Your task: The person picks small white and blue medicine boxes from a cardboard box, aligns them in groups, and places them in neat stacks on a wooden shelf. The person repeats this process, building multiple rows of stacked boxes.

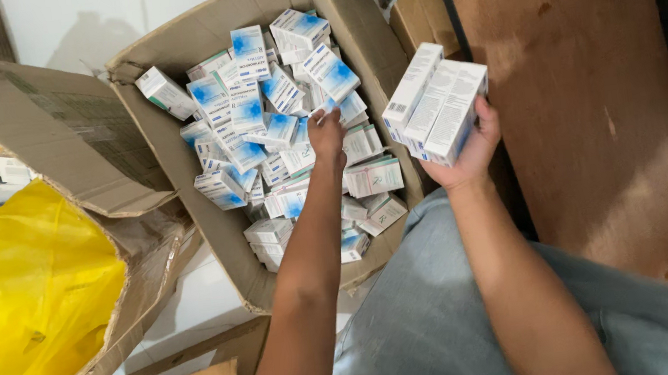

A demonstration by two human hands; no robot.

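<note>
Seen from above, a person's lap in light grey-blue trousers (450,325) fills the near foreground, with both bare forearms stretching away from it. The right hand (471,142) is closed around a stack of small white boxes (436,109), holding several side by side, thumb on one side and fingers wrapped underneath. The left hand (326,134) reaches into a large open cardboard carton (168,55), its fingers bent down onto the heap of small white-and-blue boxes (260,129); whether they have closed on one cannot be told. The boxes look light, stiff-walled and smooth, easily crushed if squeezed, so best pinched across their flat long faces. To the left sits another torn carton (51,136) holding a yellow plastic bag (27,289). A brown wooden board (584,100) stands at the right.
</note>
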